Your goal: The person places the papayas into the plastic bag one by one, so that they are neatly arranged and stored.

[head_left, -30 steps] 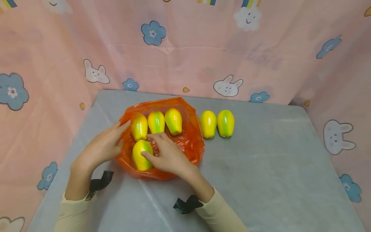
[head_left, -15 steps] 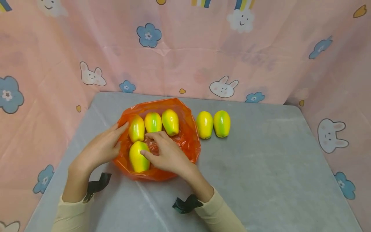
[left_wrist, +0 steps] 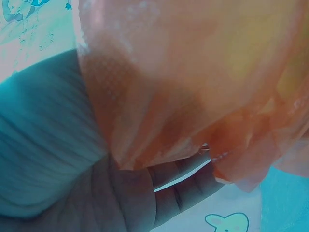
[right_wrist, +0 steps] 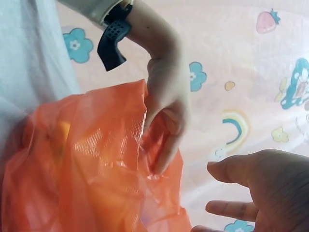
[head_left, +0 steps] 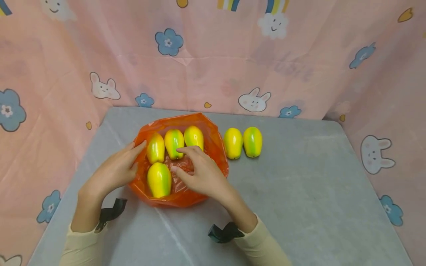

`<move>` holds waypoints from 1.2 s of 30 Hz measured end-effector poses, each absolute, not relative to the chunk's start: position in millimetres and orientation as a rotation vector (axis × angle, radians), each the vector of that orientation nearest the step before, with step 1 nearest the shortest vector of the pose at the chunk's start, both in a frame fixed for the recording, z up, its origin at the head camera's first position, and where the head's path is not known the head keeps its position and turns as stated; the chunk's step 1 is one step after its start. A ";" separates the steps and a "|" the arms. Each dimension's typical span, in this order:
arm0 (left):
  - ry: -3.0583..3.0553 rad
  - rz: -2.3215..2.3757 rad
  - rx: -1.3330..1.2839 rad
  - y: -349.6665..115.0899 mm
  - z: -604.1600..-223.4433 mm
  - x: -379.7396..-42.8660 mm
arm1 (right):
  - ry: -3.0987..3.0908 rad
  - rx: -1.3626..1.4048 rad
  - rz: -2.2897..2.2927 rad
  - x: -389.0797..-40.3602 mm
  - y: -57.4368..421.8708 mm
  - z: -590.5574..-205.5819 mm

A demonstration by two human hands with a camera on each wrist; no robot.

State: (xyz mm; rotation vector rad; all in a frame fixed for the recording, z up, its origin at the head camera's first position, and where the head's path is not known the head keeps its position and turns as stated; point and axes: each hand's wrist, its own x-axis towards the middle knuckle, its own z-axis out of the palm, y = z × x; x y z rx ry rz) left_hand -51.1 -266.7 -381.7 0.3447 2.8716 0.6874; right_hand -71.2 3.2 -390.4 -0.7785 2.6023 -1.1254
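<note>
An orange plastic bag [head_left: 216, 162] stands with its mouth spread wide, several yellow-green papayas inside. Three of them line the back, including the middle papaya [head_left: 174, 142]; another papaya [head_left: 159, 181] lies at the front left. The left hand [head_left: 116, 166] holds the bag's left rim, fingers reaching over the edge; in the left wrist view, the orange film covers part of that hand [left_wrist: 130, 198]. Over the bag's right half hovers the right hand [head_left: 206, 173], thumb and fingers apart and nothing between them. Its spread fingers also show in the right wrist view, above the bag [right_wrist: 101, 159].
Two more papayas, a left one [head_left: 233, 144] and a right one [head_left: 253, 142], lie side by side on the grey table [head_left: 299, 192], just right of the bag. A pink patterned curtain [head_left: 206, 74] encloses the back and sides.
The right hand has let go of the front papaya and moved slightly up and right, leaving it in the bag. The left hand stays at the rim. The head view has shifted a little.
</note>
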 end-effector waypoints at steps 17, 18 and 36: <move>2.871 0.704 0.341 -265.3 -385.4 -50.0 | 2.806 -0.780 -1.244 -76.4 47.3 -375.3; 2.871 0.704 0.339 -265.1 -385.1 -50.1 | 2.812 -0.784 -1.257 -77.3 49.8 -374.3; 2.888 0.687 0.340 -266.4 -379.3 -48.0 | 2.851 -0.574 -1.443 -109.9 90.5 -375.4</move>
